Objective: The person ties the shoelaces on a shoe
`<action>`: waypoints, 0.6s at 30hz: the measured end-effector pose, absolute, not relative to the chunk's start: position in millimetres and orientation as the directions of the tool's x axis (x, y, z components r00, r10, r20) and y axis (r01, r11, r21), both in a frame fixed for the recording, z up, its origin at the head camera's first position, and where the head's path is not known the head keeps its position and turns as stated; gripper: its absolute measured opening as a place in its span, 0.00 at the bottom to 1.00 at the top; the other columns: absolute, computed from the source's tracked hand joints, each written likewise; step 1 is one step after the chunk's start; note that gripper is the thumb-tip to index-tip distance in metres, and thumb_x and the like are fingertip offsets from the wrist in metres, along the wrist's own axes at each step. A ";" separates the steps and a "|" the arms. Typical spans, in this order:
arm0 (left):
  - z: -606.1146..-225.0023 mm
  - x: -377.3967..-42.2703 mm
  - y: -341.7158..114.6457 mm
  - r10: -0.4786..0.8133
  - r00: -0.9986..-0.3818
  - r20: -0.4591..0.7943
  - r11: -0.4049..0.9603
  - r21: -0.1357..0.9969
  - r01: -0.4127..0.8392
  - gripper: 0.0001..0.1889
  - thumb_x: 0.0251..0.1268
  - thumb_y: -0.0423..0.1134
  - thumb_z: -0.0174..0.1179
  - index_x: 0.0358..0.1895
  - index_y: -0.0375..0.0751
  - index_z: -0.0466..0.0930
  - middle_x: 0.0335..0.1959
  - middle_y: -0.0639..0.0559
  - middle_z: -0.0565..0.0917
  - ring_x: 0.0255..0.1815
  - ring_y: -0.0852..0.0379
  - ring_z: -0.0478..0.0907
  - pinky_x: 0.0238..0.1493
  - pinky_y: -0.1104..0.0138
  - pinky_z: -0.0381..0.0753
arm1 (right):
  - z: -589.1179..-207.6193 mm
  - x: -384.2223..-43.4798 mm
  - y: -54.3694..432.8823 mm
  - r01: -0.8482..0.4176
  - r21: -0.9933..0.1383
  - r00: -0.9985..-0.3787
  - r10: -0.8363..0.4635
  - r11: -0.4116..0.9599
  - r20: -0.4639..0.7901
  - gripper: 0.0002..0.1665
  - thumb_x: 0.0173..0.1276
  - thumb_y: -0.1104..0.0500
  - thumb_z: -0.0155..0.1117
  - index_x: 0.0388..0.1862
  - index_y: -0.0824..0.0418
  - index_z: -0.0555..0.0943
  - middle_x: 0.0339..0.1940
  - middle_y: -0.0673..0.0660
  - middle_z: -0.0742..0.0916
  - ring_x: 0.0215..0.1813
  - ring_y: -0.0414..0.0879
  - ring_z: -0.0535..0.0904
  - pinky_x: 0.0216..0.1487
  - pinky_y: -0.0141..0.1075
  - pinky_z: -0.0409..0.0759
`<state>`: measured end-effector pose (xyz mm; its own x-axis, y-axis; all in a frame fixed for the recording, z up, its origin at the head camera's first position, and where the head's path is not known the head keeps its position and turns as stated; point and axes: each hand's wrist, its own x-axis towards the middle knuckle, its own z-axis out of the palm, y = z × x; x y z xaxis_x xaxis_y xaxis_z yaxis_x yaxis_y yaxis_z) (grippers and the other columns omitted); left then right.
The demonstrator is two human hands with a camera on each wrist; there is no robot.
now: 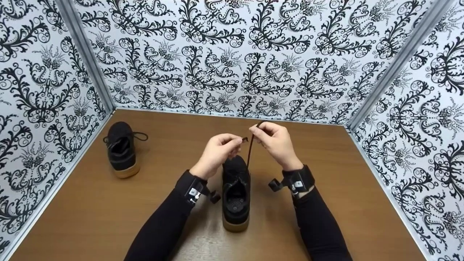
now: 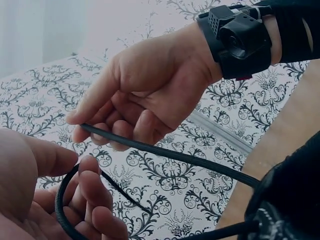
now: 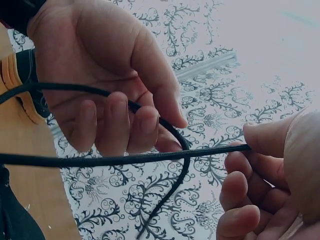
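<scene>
A black shoe (image 1: 235, 203) with a tan sole stands on the table between my forearms, toe pointing away. Above its toe, my left hand (image 1: 219, 150) pinches one black shoelace, whose short free end pokes out past the fingertips. My right hand (image 1: 273, 141) pinches the other shoelace (image 1: 250, 150), drawn up taut from the shoe. In the left wrist view, the left hand's lace (image 2: 61, 200) bends in a loop through the fingers. The right wrist view has the right hand's straight lace (image 3: 90, 161) passing in front of the left hand's curved one. Part of the toe is hidden behind my left hand.
A second black shoe (image 1: 121, 152) with a tan sole stands at the left of the brown wooden table (image 1: 174, 156), a lace loop (image 1: 140, 136) sticking out on its right. Patterned white-and-black panels (image 1: 224, 61) with grey posts enclose the table at the back and sides.
</scene>
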<state>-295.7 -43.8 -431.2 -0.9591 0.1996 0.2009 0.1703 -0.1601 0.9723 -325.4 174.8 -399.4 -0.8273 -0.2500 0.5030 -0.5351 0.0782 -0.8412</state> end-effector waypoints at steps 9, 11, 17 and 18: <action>-436.3 -293.1 -36.7 0.273 -0.945 0.181 -0.147 0.979 0.144 0.13 0.84 0.39 0.64 0.52 0.30 0.90 0.29 0.53 0.82 0.23 0.62 0.73 0.26 0.71 0.71 | -399.8 -325.1 172.3 -0.432 -0.900 -0.867 -0.248 -0.057 0.432 0.11 0.77 0.57 0.78 0.44 0.65 0.93 0.29 0.70 0.83 0.22 0.40 0.71 0.24 0.30 0.69; -436.6 -292.8 -36.2 0.281 -0.942 0.183 -0.152 0.978 0.145 0.13 0.84 0.39 0.63 0.51 0.30 0.89 0.27 0.54 0.80 0.22 0.63 0.71 0.24 0.71 0.69 | -399.7 -325.2 172.0 -0.422 -0.904 -0.871 -0.249 -0.063 0.424 0.10 0.78 0.57 0.77 0.44 0.66 0.93 0.28 0.68 0.83 0.22 0.40 0.71 0.24 0.31 0.69; -438.4 -293.8 -36.3 0.311 -0.921 0.235 -0.179 0.966 0.186 0.14 0.82 0.41 0.68 0.49 0.29 0.89 0.21 0.57 0.74 0.18 0.64 0.65 0.20 0.72 0.63 | -400.5 -325.0 171.1 -0.420 -0.907 -0.875 -0.247 -0.039 0.416 0.10 0.79 0.58 0.77 0.44 0.66 0.93 0.27 0.61 0.84 0.22 0.40 0.70 0.24 0.31 0.68; -438.9 -293.8 -36.6 0.316 -0.917 0.242 -0.181 0.964 0.192 0.13 0.81 0.41 0.69 0.48 0.30 0.90 0.20 0.58 0.72 0.18 0.64 0.64 0.20 0.71 0.62 | -401.2 -325.0 170.7 -0.422 -0.906 -0.875 -0.248 -0.034 0.416 0.10 0.79 0.58 0.76 0.45 0.66 0.93 0.26 0.60 0.84 0.22 0.40 0.70 0.24 0.31 0.68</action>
